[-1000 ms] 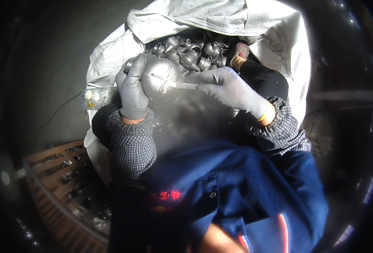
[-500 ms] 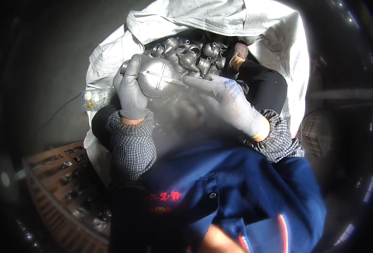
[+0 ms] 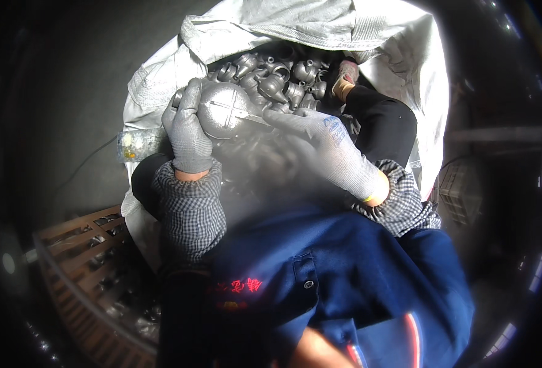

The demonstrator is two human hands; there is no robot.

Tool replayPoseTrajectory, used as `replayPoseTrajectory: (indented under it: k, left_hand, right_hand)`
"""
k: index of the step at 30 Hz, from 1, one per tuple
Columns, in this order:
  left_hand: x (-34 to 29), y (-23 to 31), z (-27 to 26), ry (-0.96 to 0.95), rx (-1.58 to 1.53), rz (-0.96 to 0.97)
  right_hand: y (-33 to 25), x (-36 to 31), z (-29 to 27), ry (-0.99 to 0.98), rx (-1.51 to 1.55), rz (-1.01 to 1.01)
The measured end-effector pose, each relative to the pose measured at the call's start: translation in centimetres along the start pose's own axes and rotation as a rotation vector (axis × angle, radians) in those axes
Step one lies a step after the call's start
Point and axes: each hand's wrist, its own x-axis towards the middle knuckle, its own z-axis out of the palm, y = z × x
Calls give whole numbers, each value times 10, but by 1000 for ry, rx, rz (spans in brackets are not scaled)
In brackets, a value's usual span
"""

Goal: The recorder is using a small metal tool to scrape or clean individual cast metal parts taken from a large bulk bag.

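My left hand (image 3: 188,136), in a grey knit glove, is closed around a round grey metal part (image 3: 220,105). The part's domed face carries a raised cross-shaped line, and a short neck sticks out at its left. In my gloved right hand (image 3: 335,144) is a thin flat blade (image 3: 256,118), whose tip reaches the dome near the middle of the cross. The blade's handle is hidden inside my fingers. Beyond both hands lies a heap of smaller grey metal castings (image 3: 274,87), many with rounded bodies and short spouts.
A white woven sack (image 3: 283,21) surrounds the heap and my legs. One shoe (image 3: 347,72) rests beside the castings. At lower left stands a brown slatted crate (image 3: 68,232) with metal pieces inside. A cloudy cylinder (image 3: 139,145) lies left of the sack; another crate (image 3: 461,191) is at right.
Both hands, the round part and the blade have shifted very slightly left and up together. The grips look the same.
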Motion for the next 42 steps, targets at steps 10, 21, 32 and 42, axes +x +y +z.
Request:
replayPoseTrajectory:
  k: [10, 21, 32, 42]
  left_hand:
    - [3, 0, 0, 14, 14, 38]
    - [1, 3, 1, -7, -27, 45]
    - [4, -2, -4, -1, 4, 52]
    - [7, -6, -8, 5, 2, 70]
  right_hand:
    - [2, -2, 11, 61, 4, -57]
    - [-2, -5, 13, -122, -114, -68]
    - [3, -3, 8, 9, 246, 89]
    - [0, 1, 8, -178, 482, 312]
